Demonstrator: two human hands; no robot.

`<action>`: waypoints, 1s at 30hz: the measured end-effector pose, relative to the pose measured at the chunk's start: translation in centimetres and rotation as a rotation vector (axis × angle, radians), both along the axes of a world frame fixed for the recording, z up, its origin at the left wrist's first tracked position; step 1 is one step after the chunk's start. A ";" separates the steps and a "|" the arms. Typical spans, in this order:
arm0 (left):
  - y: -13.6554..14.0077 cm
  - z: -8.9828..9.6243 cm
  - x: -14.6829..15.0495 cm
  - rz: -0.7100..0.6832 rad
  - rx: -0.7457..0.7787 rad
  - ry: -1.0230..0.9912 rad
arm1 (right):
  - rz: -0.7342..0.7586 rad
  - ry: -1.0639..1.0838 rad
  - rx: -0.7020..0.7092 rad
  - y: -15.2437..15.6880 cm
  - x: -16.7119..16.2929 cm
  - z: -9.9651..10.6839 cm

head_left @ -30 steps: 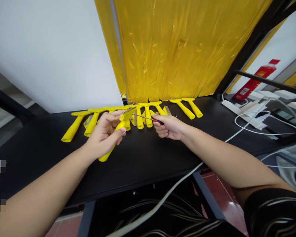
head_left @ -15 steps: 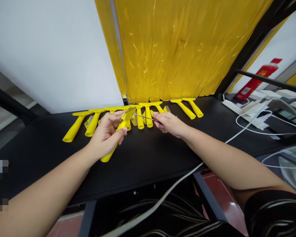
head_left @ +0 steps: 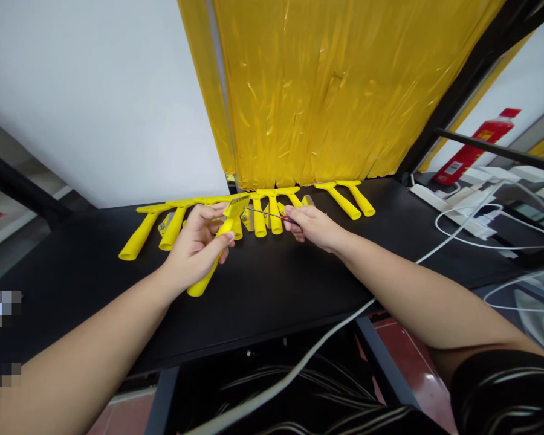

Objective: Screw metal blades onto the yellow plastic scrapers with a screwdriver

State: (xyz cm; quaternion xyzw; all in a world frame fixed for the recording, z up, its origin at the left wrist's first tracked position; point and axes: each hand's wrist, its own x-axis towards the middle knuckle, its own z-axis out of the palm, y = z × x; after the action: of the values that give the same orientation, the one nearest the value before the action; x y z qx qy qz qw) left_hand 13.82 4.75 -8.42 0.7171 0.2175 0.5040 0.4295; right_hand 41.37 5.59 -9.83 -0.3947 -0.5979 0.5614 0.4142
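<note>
My left hand is closed around a yellow scraper, with its round handle slanting down toward me and its head up. A thin metal edge shows at that head. In my right hand is a screwdriver, its dark red handle mostly hidden by my fingers. The slim shaft points left, its tip at or very near the scraper's head; I cannot tell whether they touch. Behind both hands, several more yellow scrapers lie in a row, some with metal plates and screws showing.
The scrapers rest on a black tabletop against a white panel and yellow plastic sheeting. A red bottle, white boxes and tangled cables stand at the right. A pale cable crosses the table's front edge.
Both hands keep their hold and hardly move. The whole view has shifted slightly, so things appear a little further right.
</note>
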 end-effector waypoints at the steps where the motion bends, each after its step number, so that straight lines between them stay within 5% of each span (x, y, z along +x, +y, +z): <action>1: 0.0 0.0 0.0 -0.002 -0.001 0.000 | 0.003 0.010 -0.011 -0.1 0.0 0.1; 8: 0.2 0.2 -0.1 0.010 -0.009 -0.011 | 0.022 0.085 0.153 -0.1 -0.1 -0.1; 14: -0.1 0.1 0.0 -0.011 -0.006 0.000 | -0.008 -0.029 0.078 0.2 0.2 -0.3; 20: 0.0 0.2 0.0 0.001 -0.005 -0.009 | 0.000 -0.011 0.251 -0.4 0.3 0.2; 26: 0.0 0.1 0.0 -0.006 -0.012 0.001 | -0.023 -0.121 0.135 0.3 0.4 -0.3; 30: 0.1 0.2 -0.1 -0.014 0.001 -0.007 | 0.022 -0.016 0.221 -0.3 0.3 0.2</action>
State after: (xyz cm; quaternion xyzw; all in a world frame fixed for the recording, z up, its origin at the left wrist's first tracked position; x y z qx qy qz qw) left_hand 13.75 4.83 -8.25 0.7171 0.2109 0.5036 0.4332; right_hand 41.65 5.27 -9.68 -0.3445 -0.6637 0.4935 0.4441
